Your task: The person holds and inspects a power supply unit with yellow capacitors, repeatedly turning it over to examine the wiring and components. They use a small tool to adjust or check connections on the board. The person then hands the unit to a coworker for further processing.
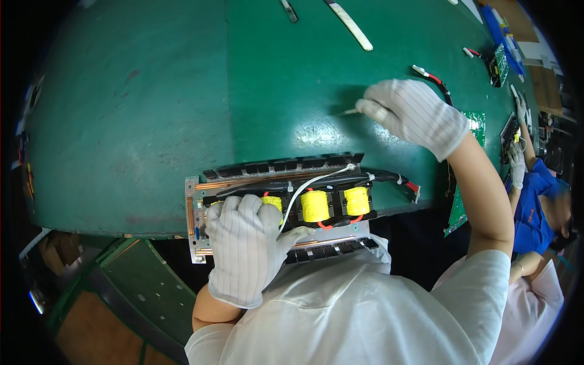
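Observation:
A long electronic power assembly [291, 188] with a metal frame, black component rows and several yellow-wrapped coils lies at the table's near edge. My left hand [243, 246], in a white striped glove, is closed over its left part, fingers curled across the frame and thumb along the near side. A loose white wire [299, 193] loops over the coils beside my thumb. Beyond the assembly, to the right, my gloved right hand [410, 112] is raised above the table, pinching a thin pale pointed piece [348, 112]; its kind is too small to tell. A black cable bundle [328, 181] runs along the assembly.
The green table [164, 109] spreads ahead. A white-handled tool [353, 25] and a small pen-like tool [288, 10] lie at the far side. To the right are a red-black cable [435, 79] and green circuit boards [457, 210]. A co-worker in blue [535, 207] works at the far right.

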The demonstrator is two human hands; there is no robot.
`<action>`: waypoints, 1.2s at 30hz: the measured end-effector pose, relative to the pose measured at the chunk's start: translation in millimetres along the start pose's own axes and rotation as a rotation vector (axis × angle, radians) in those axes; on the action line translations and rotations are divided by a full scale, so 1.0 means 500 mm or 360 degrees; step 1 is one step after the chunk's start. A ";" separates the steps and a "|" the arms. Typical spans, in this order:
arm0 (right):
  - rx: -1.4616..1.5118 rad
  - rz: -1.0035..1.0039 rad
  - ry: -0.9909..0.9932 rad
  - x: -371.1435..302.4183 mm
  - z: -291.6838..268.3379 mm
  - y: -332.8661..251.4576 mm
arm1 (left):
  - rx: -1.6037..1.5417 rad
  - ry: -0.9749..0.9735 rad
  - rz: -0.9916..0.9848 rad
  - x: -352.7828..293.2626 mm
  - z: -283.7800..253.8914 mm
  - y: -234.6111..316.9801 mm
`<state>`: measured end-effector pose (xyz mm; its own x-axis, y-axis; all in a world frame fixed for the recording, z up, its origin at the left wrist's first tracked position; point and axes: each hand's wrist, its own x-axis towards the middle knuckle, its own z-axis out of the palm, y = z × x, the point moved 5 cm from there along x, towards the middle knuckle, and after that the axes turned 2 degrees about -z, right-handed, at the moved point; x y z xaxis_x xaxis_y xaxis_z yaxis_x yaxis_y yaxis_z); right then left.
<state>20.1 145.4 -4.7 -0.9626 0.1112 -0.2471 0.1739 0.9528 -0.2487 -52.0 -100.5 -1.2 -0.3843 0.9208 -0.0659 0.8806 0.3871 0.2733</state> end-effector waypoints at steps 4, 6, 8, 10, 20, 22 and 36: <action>0.0053 -0.0067 -0.0064 -0.051 -0.004 -0.007 | 0.0027 0.0011 0.0013 -0.001 0.003 0.001; -0.0005 -0.0107 -0.0102 -0.064 -0.008 -0.024 | 0.0032 0.0012 0.0005 -0.003 0.004 0.002; -0.0062 -0.0184 -0.0169 -0.069 -0.006 -0.044 | 0.0031 -0.0024 -0.0004 -0.003 0.006 0.001; -0.0230 -0.0233 -0.0243 -0.065 -0.001 -0.064 | 0.0025 -0.0097 -0.0024 -0.003 0.010 -0.002; -0.0351 -0.0345 0.0077 -0.058 -0.010 -0.065 | 0.0057 -0.0008 -0.0004 0.005 -0.002 0.005; -0.0311 -0.0340 -0.0027 -0.059 -0.008 -0.057 | 0.0070 0.0021 0.0010 0.007 -0.004 0.005; -0.0287 -0.0357 -0.0090 -0.039 -0.004 -0.050 | 0.0030 -0.0051 0.0003 0.012 -0.001 0.001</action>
<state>34.2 120.1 8.1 -0.9588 -0.1192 -0.2580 -0.0868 0.9872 -0.1337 -54.0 -94.8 -0.8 -0.3736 0.9226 -0.0960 0.8866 0.3856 0.2554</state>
